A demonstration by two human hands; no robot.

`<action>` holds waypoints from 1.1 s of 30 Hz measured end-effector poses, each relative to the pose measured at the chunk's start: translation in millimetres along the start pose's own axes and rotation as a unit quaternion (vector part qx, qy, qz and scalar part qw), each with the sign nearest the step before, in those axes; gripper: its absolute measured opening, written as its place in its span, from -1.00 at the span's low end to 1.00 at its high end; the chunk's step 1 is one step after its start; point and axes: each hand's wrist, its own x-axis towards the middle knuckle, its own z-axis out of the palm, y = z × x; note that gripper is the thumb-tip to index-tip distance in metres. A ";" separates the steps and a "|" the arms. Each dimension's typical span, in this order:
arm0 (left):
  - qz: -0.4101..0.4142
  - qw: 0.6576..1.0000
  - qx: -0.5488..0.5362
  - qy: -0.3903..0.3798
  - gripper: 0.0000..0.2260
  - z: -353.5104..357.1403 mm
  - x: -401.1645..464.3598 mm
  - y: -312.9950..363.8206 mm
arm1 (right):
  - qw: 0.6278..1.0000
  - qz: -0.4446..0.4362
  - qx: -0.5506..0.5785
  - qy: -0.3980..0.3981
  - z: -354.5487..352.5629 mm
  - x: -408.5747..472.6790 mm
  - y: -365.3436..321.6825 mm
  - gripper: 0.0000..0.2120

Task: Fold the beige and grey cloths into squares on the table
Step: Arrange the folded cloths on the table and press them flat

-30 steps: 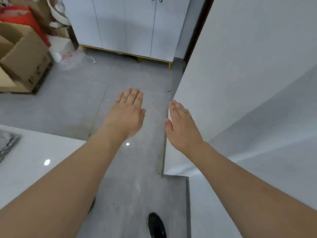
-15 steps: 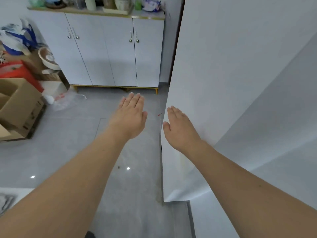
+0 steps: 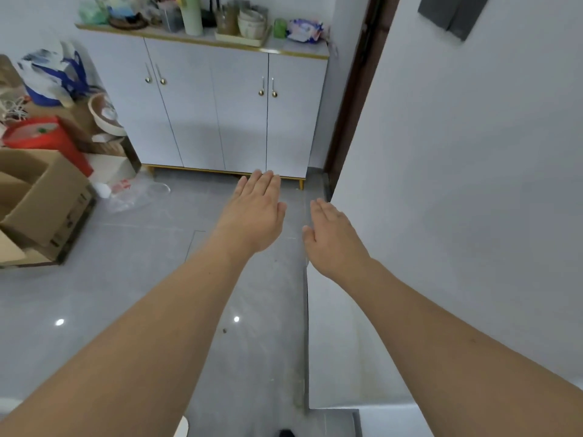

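Observation:
My left hand [image 3: 254, 212] and my right hand [image 3: 331, 236] are stretched out in front of me, palms down, fingers straight and close together, holding nothing. They hover over the grey tiled floor [image 3: 126, 279], side by side and apart. No beige or grey cloth is in view. Only a small white corner of the table [image 3: 6, 405] shows at the bottom left edge.
A white cabinet [image 3: 220, 115] with cluttered top stands ahead. Cardboard boxes [image 3: 41, 200], a red bag [image 3: 41, 137] and bags pile up at the left. A white wall [image 3: 457, 184] fills the right, with a dark door frame [image 3: 353, 105] beside it.
The view has tilted up: the table and the patterned cloth at the left slid out of view, the cabinet top came in. Both hands stayed flat and empty, held out in front.

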 end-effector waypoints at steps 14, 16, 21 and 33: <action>-0.235 0.971 -0.025 -0.024 -0.48 20.3 -27.2 -194.3 | 0.976 -0.187 -0.047 -0.103 91.0 125.9 -136.4 -0.47; -0.281 0.959 -0.038 -0.016 -0.48 25.2 -45.6 -217.1 | 0.965 -0.229 -0.051 -0.122 110.4 136.7 -161.1 -0.47; -0.411 0.910 -0.046 0.009 -0.49 31.0 -121.9 -271.7 | 0.917 -0.354 -0.061 -0.175 161.4 145.7 -235.9 -0.46; -0.676 0.727 -0.059 0.106 -0.51 60.2 -316.4 -303.3 | 0.727 -0.617 -0.079 -0.290 268.8 66.2 -404.5 -0.47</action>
